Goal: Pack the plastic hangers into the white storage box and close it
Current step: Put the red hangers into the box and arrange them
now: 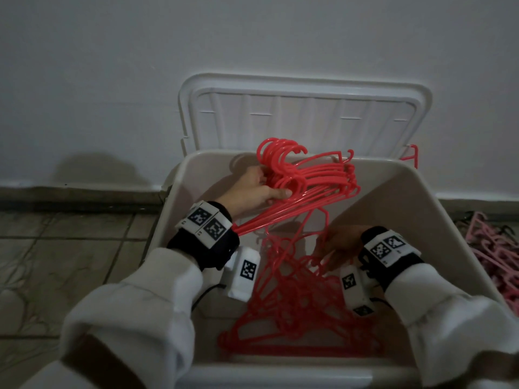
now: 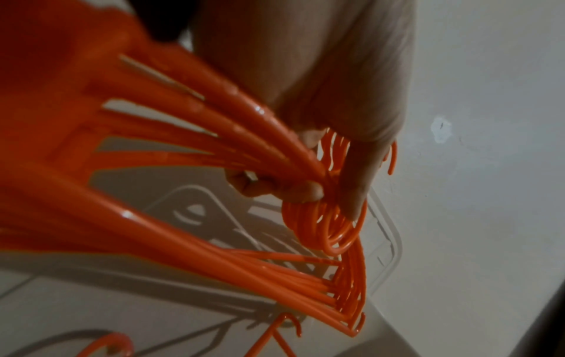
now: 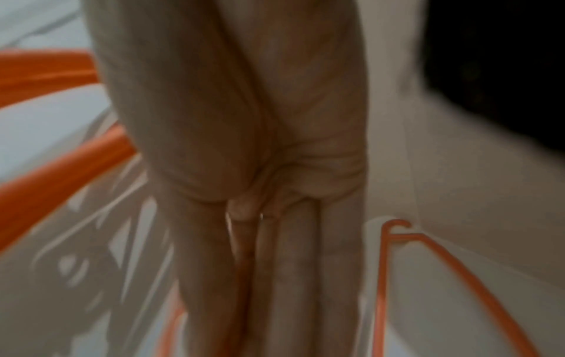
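The white storage box [image 1: 421, 209] stands open on the floor, its lid [image 1: 303, 113] leaning back against the wall. My left hand [image 1: 252, 189] grips a bundle of red plastic hangers [image 1: 317, 175] just below their hooks and holds it tilted over the box's far half. In the left wrist view, the left hand [image 2: 333, 203] has thumb and fingers curled round the necks of the bundle [image 2: 214, 135]. A tangle of red hangers [image 1: 295, 304] lies inside the box. My right hand [image 1: 339, 245] reaches down into that tangle with straight fingers [image 3: 290, 265], beside one loose hanger [image 3: 443, 260].
A heap of pink hangers [image 1: 494, 248] lies on the floor right of the box. One red hanger [image 1: 411, 157] pokes up behind the box's far right corner. Tiled floor [image 1: 70, 262] stretches to the left, and the white wall [image 1: 252, 37] is close behind the lid.
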`<state>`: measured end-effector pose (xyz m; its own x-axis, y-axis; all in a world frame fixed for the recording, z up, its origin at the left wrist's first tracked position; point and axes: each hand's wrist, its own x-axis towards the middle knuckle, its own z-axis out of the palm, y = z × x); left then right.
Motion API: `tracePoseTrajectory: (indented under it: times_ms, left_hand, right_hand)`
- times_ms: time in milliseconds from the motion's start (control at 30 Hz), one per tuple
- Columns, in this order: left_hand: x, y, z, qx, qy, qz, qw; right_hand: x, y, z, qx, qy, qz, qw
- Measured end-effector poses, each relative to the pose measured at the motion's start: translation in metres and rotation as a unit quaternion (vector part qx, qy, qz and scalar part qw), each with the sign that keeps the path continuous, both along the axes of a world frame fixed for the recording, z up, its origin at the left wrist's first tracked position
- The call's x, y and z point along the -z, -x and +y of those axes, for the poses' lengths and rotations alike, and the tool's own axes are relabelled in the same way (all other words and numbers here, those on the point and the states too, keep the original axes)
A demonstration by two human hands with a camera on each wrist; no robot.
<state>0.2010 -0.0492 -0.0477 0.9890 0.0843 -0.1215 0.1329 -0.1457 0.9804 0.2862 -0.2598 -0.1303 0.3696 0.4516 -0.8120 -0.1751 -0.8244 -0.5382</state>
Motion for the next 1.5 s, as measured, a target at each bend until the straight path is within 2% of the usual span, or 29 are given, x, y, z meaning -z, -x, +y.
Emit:
tracePoseTrajectory:
  times_ms: [200, 333, 567, 700, 800, 933, 1200, 1300, 1400, 1500]
  left_hand:
    - [-0.001, -0.001, 0.002, -0.007, -0.014, -0.007, 1.000]
    - [-0.004, 0.000, 0.001, 0.003, -0.018, -0.014, 1.000]
    - [-0.007, 0.000, 0.000, 0.011, -0.012, -0.025, 1.000]
    - [-0.006, -0.002, 0.000, 0.009, -0.011, -0.026, 1.000]
    - [-0.007, 0.000, 0.000, 0.011, -0.013, -0.025, 1.000]
    - [-0.011, 0.000, 0.001, 0.001, 0.010, -0.025, 1.000]
    - [-0.015, 0.003, 0.001, -0.007, 0.029, -0.018, 0.999]
    - [-0.017, 0.004, 0.001, -0.008, 0.028, -0.014, 0.999]
    - [-0.018, 0.004, 0.000, -0.016, 0.030, -0.010, 0.999]
    - [-0.019, 0.004, -0.001, -0.023, 0.035, -0.008, 0.999]
  right_hand:
    - [-0.005, -0.005, 0.000, -0.002, -0.051, -0.051, 0.997]
    - [-0.008, -0.004, -0.001, -0.079, -0.049, -0.097, 0.991]
    - [-0.016, -0.003, -0.002, -0.146, -0.024, -0.081, 0.986]
    - [-0.011, -0.007, -0.005, -0.058, -0.066, -0.151, 0.985]
    - [-0.007, -0.009, -0.005, -0.071, -0.098, -0.134, 0.984]
    - [-0.003, -0.009, -0.008, -0.034, -0.162, -0.093, 0.982]
    - [0.005, 0.004, 0.005, 0.061, -0.148, -0.079, 0.984]
    - [0.002, 0.001, 0.008, -0.010, -0.133, -0.147, 0.980]
    - [-0.005, 0.007, 0.015, -0.053, -0.153, -0.155, 0.975]
    - [-0.008, 0.011, 0.017, -0.029, -0.194, -0.171, 0.966]
